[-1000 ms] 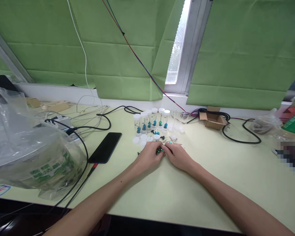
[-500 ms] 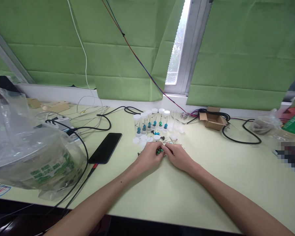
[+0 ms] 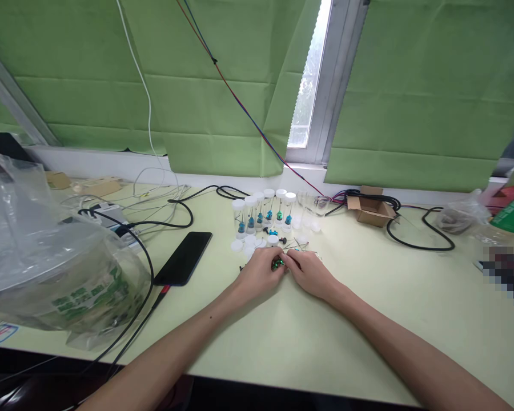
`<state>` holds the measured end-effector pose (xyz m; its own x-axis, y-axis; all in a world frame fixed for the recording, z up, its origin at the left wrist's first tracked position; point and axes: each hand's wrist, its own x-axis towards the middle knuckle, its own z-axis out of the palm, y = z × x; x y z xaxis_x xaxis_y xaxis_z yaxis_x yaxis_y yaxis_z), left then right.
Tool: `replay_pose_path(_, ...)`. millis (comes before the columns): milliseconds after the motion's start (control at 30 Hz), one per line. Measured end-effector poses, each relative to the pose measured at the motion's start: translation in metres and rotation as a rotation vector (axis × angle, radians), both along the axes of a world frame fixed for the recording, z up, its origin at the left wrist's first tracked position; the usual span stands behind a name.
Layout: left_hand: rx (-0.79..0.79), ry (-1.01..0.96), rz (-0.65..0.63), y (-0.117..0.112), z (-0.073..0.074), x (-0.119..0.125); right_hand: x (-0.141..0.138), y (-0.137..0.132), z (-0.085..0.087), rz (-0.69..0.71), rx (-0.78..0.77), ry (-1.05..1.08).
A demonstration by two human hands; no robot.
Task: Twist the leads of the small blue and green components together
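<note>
My left hand (image 3: 259, 274) and my right hand (image 3: 310, 272) rest side by side on the pale green table (image 3: 368, 319), fingers curled together around a small shiny green part (image 3: 277, 264) pinched between them. Just beyond the hands lie loose white caps (image 3: 245, 247) and tiny blue and black parts (image 3: 273, 232). Behind those stands a row of clear capped vials (image 3: 263, 210), each with a blue or green piece inside. What exactly each fingertip holds is too small to see.
A black phone (image 3: 183, 258) lies left of the hands beside black cables (image 3: 148, 257). A large clear plastic bag (image 3: 47, 257) fills the left. An open cardboard box (image 3: 372, 206) and a cable loop (image 3: 420, 235) sit at the back right. Green blinds cover the window.
</note>
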<state>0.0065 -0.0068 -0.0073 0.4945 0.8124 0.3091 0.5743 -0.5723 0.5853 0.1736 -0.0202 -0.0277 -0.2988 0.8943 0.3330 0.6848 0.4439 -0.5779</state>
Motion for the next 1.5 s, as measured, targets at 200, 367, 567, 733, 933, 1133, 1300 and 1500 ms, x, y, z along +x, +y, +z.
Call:
replay_pose_path(200, 0.009, 0.012, -0.003, 0.0010, -0.0033, -0.0008, 0.0005, -0.0007, 0.0006, -0.007, 0.011, -0.035)
replay_pose_path(367, 0.016, 0.019, -0.004, 0.0019, -0.0060, -0.0014, 0.0001, -0.0004, -0.0001, -0.014, 0.022, -0.068)
replay_pose_path(567, 0.013, 0.018, -0.012, 0.0015, -0.0051, -0.0012, 0.0002, -0.0009, 0.0011, -0.023, 0.024, -0.099)
replay_pose_path(733, 0.007, 0.023, 0.000, 0.0010, -0.0048, -0.0012, -0.0008, -0.0021, 0.0023, -0.026, 0.026, -0.124)
replay_pose_path(933, -0.005, 0.030, 0.000, 0.0005, -0.0042, -0.0012, -0.0007, -0.0016, 0.0021, -0.030, 0.011, -0.138)
replay_pose_path(1133, 0.002, 0.042, -0.004, 0.0019, -0.0059, -0.0013, -0.0006, -0.0016, 0.0002, -0.026, 0.019, -0.149)
replay_pose_path(1300, -0.002, 0.052, -0.005, 0.0028, -0.0066, -0.0018, -0.0005, -0.0017, 0.0003, -0.029, 0.015, -0.160)
replay_pose_path(1500, -0.005, 0.043, -0.004, 0.0007, -0.0040, -0.0014, -0.0005, -0.0016, 0.0005, -0.023, 0.021, -0.158)
